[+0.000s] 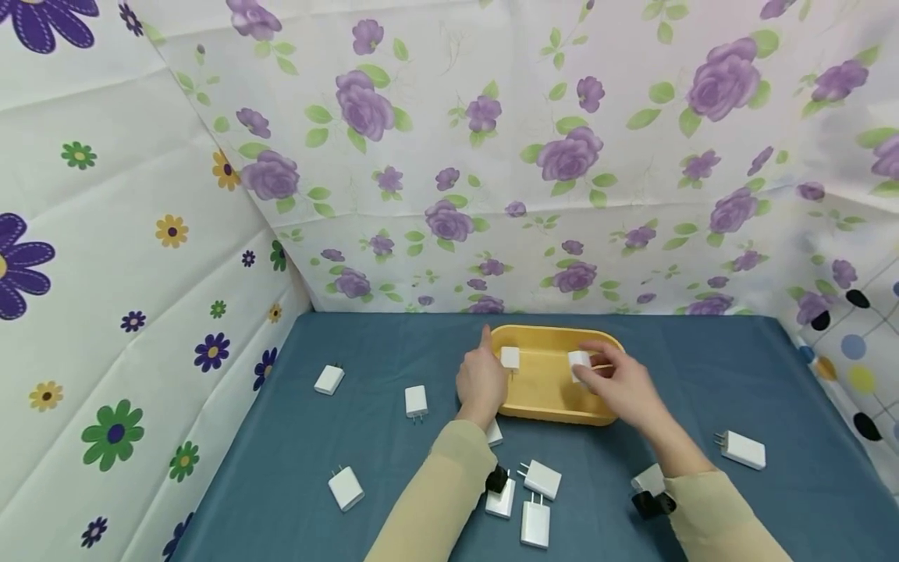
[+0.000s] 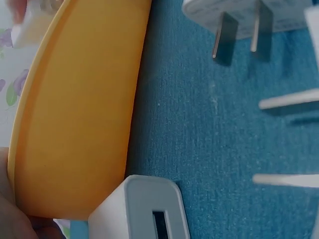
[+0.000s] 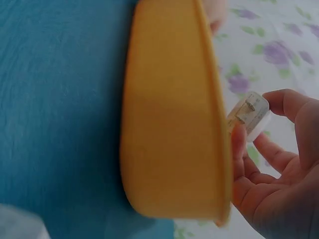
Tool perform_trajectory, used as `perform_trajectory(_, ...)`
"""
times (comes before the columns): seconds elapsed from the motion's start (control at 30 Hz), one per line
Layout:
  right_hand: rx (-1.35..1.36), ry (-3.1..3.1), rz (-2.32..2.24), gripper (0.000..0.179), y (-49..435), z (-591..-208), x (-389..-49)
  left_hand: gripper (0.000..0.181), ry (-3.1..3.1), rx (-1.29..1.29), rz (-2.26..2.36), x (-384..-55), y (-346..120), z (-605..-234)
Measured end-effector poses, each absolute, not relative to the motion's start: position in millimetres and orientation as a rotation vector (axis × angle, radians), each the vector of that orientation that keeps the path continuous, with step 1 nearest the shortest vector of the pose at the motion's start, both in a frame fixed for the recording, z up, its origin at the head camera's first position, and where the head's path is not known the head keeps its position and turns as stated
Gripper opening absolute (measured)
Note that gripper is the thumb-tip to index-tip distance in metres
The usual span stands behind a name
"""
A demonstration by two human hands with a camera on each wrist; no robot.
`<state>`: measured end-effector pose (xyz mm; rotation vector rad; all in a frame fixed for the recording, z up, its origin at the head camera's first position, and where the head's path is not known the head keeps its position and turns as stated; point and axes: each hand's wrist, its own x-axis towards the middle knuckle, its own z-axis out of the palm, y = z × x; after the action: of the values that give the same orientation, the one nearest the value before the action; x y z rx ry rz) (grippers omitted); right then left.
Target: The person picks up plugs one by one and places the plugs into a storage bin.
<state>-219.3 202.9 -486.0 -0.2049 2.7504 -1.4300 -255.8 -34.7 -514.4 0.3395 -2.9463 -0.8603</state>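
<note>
At the centre of the frame, slightly to the right, I see a yellow plastic tray (image 1: 555, 417) standing on a dark blue cloth (image 1: 267, 460). The left hand (image 1: 481, 382) holds it at its left end, with the index finger straight along the rim; how the other fingers are closed there, I cannot fully tell.

The right hand (image 1: 618, 382) has thumb and fingers brought together in a light pinch on a white USB wall charger (image 1: 579, 365), over the right part of the tray. In the right wrist view, its two metal prongs are turned to the camera, and it is at the height of the rim or above.

A second charger (image 1: 509, 358) lies inside the tray, at its left side, near the left hand. The others are spread on the cloth: three at the left of the frame, three in a close group at the lower centre, one at the right (image 1: 742, 449). Two more are partly covered by the arms, one of them just beside the tray.

Both sleeves (image 1: 438, 488) are beige. Behind hangs a white curtain (image 1: 421, 78) with purple roses.
</note>
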Motion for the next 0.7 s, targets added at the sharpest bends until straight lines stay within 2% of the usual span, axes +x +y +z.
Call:
perform_trajectory(0.23,-0.231,2.675,-1.383,0.053,168.9,-503.0,-239.3,0.081,-2.941,0.371,-0.845,-255.3,-35.9,-515.3)
perform_trajectory(0.4,-0.112,2.651,-1.349,0.049,149.5,-510.7,-249.8,0.081,-2.957,0.372,-0.846,-255.9,-34.8,-515.4)
perform_trajectory(0.7,0.02,2.694,-1.29,0.053,142.3,-526.9,-265.3,0.074,-2.932,0.365,-0.857,-256.1,-31.7,-516.9)
